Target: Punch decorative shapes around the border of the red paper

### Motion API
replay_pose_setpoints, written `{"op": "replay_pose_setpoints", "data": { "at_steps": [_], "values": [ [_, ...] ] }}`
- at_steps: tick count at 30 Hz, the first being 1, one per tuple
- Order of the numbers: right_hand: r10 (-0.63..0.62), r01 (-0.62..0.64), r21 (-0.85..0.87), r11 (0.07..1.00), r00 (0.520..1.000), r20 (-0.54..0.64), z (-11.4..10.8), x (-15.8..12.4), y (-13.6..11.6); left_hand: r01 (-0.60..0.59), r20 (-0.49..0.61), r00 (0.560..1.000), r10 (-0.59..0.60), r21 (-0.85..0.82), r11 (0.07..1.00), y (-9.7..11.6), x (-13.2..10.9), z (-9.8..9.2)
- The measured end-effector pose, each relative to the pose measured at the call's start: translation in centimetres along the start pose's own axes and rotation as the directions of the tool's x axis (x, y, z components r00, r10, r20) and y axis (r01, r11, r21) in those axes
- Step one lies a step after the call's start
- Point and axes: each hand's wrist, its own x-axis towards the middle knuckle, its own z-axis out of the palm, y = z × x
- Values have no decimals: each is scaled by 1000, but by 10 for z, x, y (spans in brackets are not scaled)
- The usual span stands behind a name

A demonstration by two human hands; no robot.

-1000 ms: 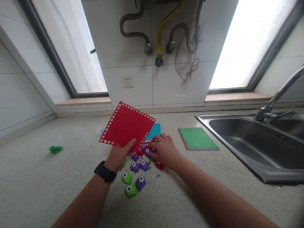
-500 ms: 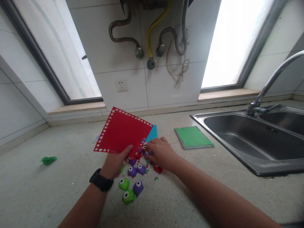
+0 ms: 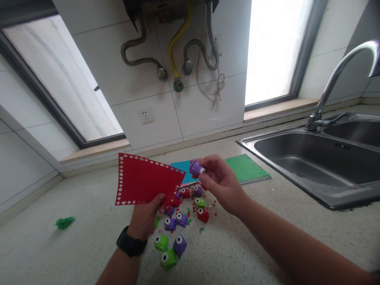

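My left hand (image 3: 147, 213) grips the lower edge of a red paper sheet (image 3: 145, 182), thumb on top. Small star and heart holes run along the sheet's edges. Raised just right of the sheet, my right hand (image 3: 221, 180) pinches a purple craft punch (image 3: 195, 169) with its white button turned toward me. Below lie several more punches, among them a purple punch (image 3: 179, 246), a green punch (image 3: 168, 259) and a red punch (image 3: 203, 215). Tiny paper cutouts (image 3: 202, 229) are scattered around them. A blue sheet (image 3: 179, 167) lies behind, partly hidden by the red one.
A stack of green paper (image 3: 247, 168) with punched edges lies behind my right hand. Further right is a steel sink (image 3: 287, 180) with a faucet (image 3: 322, 103). A crumpled green piece (image 3: 64, 223) rests on the counter (image 3: 97, 245) at left. Pipes hang on the wall.
My right hand has lifted a purple punch from the group and raised it beside the red sheet. The red sheet has turned slightly in my left hand. The camera view has tilted.
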Motion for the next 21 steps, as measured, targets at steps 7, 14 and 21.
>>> {"op": "replay_pose_setpoints", "data": {
  "at_steps": [7,14,21],
  "values": [
    [-304,308,-203,930,951,52,1,-5,-7,27,3,1000,-27,58,998,-7,0,-8],
    [-266,281,-326,903,960,92,-2,-11,-10,5,3,1000,-5,30,1000,-8,0,-9],
    [-247,275,-405,872,961,121,-4,-12,-9,28,-15,1000,-28,36,999,-14,4,-13]
  ]
}}
